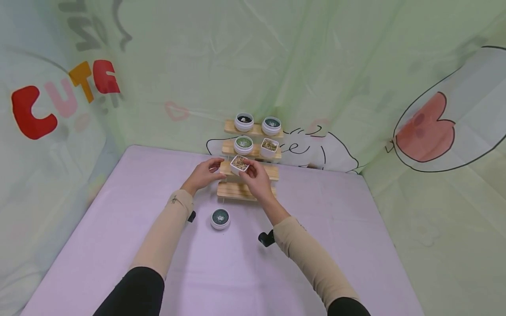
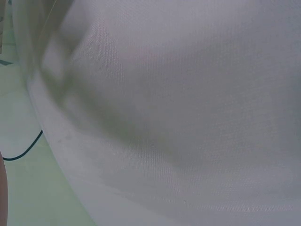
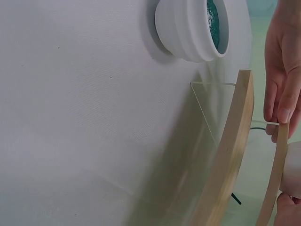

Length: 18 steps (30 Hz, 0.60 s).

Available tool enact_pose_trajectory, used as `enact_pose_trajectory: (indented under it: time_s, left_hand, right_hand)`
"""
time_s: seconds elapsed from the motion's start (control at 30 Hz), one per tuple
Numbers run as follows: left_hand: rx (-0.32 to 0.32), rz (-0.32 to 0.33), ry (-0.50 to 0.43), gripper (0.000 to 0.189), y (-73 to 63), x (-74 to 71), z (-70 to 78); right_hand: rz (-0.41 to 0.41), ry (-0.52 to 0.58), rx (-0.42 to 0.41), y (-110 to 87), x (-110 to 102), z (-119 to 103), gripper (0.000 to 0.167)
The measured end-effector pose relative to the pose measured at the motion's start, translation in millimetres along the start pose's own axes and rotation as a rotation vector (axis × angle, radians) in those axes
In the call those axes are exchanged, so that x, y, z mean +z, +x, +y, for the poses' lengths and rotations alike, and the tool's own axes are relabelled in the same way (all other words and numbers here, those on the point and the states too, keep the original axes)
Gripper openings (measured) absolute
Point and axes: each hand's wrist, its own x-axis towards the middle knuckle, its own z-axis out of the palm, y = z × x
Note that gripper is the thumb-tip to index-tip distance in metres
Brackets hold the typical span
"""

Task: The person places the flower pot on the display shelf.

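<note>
My right hand (image 1: 257, 179) holds a small square white pot (image 1: 239, 164) with coarse tan and brown grains inside, at the left part of the third step down of a wooden tiered stand (image 1: 237, 191). The right wrist view shows that pot's white side (image 3: 292, 169) at the board, with fingertips at its base. My left hand (image 1: 203, 175) is at the left end of the same step; in the right wrist view its thumb and fingers grip the board's end. A round white pot (image 1: 220, 219) with dark teal contents stands on the table in front of the stand.
On the top step are two round white pots (image 1: 243, 122) (image 1: 271, 126) with dark contents. The step below bears a round pot (image 1: 243, 145) with green contents and a square pot (image 1: 269, 147) with grains. Clear supports (image 3: 205, 115) carry the boards. A printed curtain (image 1: 189, 66) hangs behind the lilac-covered table (image 1: 336, 228).
</note>
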Motion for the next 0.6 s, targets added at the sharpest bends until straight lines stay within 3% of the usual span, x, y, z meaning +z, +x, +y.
enact_pose_trajectory:
  time_s: [0.33,0.6]
  left_hand:
    - [-0.005,0.0,0.001,0.064,-0.3,0.5,-0.4]
    - [-0.023,-0.006,0.008,0.066,0.8,0.6,-2.6]
  right_hand:
    - [-0.057,0.008,-0.072,-23.7,-11,-30,0.045]
    - [-0.048,-0.044,-0.022,-40.0,-19,-14,0.069]
